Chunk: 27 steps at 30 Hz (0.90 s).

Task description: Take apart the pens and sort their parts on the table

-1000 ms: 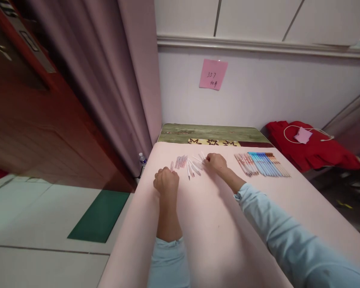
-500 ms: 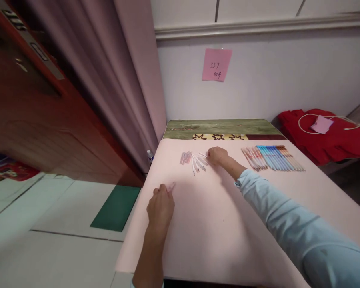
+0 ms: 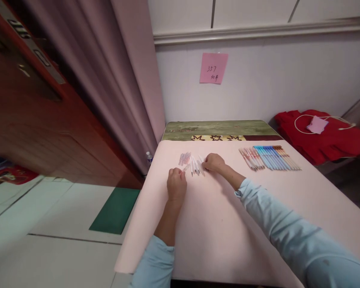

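Several slim white pen refills [image 3: 195, 167] with dark tips lie fanned out on the pink table cover [image 3: 222, 240]. My right hand [image 3: 214, 163] is closed at the right end of this fan, its fingertips pinched on a pen refill partly hidden under them. My left hand [image 3: 177, 183] is closed on a small pale translucent tube, whose end points toward the refills. Just beyond the left hand is a group of short pinkish patterned pieces [image 3: 185, 158], lying side by side; their exact kind is too small to tell.
To the right, a row of pens [image 3: 270, 158] in pink, blue and brown lies on the cover. Red cloth [image 3: 333, 136] with a cord is past the table's right side. A bottle [image 3: 149, 157] stands beyond the left edge, near a curtain [image 3: 132, 72] and door [image 3: 33, 120].
My left hand has moved forward and right with the pale tube, close to the refills. My right hand has shifted slightly left and nearer, and the refills are closer together.
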Each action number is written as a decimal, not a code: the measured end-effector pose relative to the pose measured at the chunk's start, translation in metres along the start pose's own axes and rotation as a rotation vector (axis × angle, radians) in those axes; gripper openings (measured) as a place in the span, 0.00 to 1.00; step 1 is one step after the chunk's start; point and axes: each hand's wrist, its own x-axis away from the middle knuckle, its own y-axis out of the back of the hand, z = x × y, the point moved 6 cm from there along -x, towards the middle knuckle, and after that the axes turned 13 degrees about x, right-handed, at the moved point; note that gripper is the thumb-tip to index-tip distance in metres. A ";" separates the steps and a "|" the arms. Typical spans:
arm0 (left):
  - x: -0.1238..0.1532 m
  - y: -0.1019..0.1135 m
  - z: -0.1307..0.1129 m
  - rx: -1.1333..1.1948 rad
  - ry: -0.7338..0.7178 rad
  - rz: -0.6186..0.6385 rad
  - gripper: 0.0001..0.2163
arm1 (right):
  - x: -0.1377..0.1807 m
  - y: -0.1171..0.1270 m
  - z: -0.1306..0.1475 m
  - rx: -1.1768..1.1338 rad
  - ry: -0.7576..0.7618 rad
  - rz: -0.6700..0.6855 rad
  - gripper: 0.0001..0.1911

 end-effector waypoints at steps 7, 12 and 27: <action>0.005 0.011 0.019 0.295 -0.021 -0.288 0.06 | -0.001 0.014 0.001 -0.033 -0.036 -0.113 0.12; 0.007 0.009 0.036 0.444 0.075 -0.382 0.06 | -0.003 0.023 0.027 -0.058 -0.004 -0.165 0.14; 0.002 -0.001 0.046 0.514 -0.047 -0.382 0.07 | -0.027 0.020 0.076 0.102 -0.086 0.042 0.24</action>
